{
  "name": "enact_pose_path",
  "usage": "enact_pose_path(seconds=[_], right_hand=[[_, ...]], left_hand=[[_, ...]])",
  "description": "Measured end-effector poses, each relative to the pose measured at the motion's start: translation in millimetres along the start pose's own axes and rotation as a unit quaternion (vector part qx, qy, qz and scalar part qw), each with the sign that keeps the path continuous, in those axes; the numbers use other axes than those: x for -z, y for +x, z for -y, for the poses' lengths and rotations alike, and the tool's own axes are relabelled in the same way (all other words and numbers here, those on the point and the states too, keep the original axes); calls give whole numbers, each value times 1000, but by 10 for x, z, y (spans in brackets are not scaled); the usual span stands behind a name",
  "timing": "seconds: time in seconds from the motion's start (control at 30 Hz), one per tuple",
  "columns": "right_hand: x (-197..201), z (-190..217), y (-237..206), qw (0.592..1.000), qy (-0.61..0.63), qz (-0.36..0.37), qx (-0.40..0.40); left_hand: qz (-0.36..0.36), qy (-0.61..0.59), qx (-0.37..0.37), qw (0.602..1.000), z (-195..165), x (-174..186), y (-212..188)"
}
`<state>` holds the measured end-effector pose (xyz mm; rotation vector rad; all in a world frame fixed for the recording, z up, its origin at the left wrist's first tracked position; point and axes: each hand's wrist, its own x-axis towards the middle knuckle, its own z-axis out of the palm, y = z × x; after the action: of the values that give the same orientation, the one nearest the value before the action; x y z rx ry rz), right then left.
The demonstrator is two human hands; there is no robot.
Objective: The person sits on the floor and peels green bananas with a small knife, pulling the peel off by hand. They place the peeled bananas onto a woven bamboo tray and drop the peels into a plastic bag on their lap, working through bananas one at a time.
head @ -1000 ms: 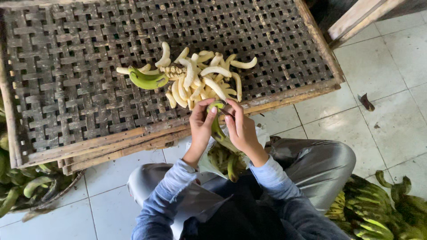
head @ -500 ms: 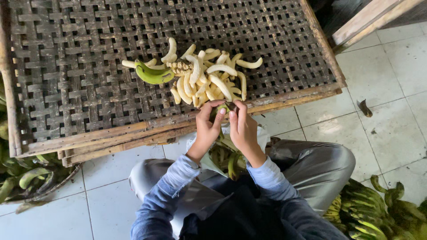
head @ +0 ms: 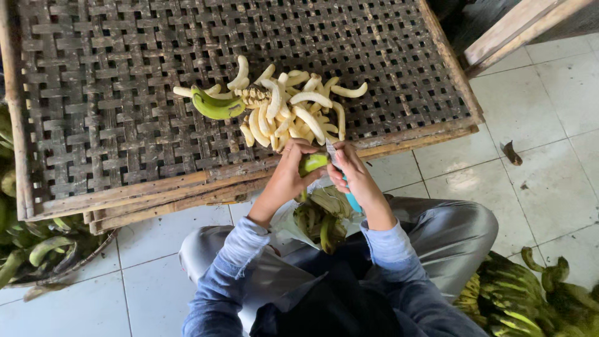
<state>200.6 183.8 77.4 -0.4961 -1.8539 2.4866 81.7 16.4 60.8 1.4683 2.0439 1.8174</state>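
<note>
the left hand (head: pixel 288 176) was curled shut around a green banana (head: pixel 312 162), which sat just off the near edge of the woven bamboo rack (head: pixel 112 112), in front of the person's chest. the right hand (head: pixel 355 178) was closed on a knife (head: pixel 335 157) with a blue handle, its blade resting against the green banana's right side. on the rack, just beyond the green banana, lay a pile of peeled bananas (head: pixel 290 109), pale and cream-coloured, tumbled over one another. touching the left end of that pile was an unpeeled green banana (head: pixel 215 107), curved and lying flat on the weave. below the green banana in the hands, in the person's lap, sat a plastic bag of peels (head: pixel 318 215), green and yellowish strips showing inside it. well to the right of the rack's near edge, on the tiled floor (head: pixel 530 187), a heap of green banana bunches (head: pixel 524 293) lay beside the person's knee. to the left of the rack, low at the frame's edge, more green bananas filled a basket (head: pixel 37 249).
</note>
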Motion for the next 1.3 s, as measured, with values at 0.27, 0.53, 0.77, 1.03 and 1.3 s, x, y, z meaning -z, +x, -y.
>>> enact_pose_path(seconds=[0.27, 0.53, 0.77, 1.03, 1.3], right_hand=[[-58, -13, -8, 999, 34, 7, 26], [-125, -367, -28, 976, -140, -57, 157], [-240, -577, 141, 937, -208, -111, 256], [-68, -406, 139, 988, 125, -88, 35], [596, -1225, -177, 933, 284, -74, -207]], left_hand=[[-95, 118, -50, 987, -68, 11, 50], [-151, 123, -6, 981, -98, -126, 16], [-176, 122, -18, 977, -34, -155, -22], [-159, 41, -30, 986, 74, -197, -51], [-336, -235, 18, 912, -100, -235, -86]])
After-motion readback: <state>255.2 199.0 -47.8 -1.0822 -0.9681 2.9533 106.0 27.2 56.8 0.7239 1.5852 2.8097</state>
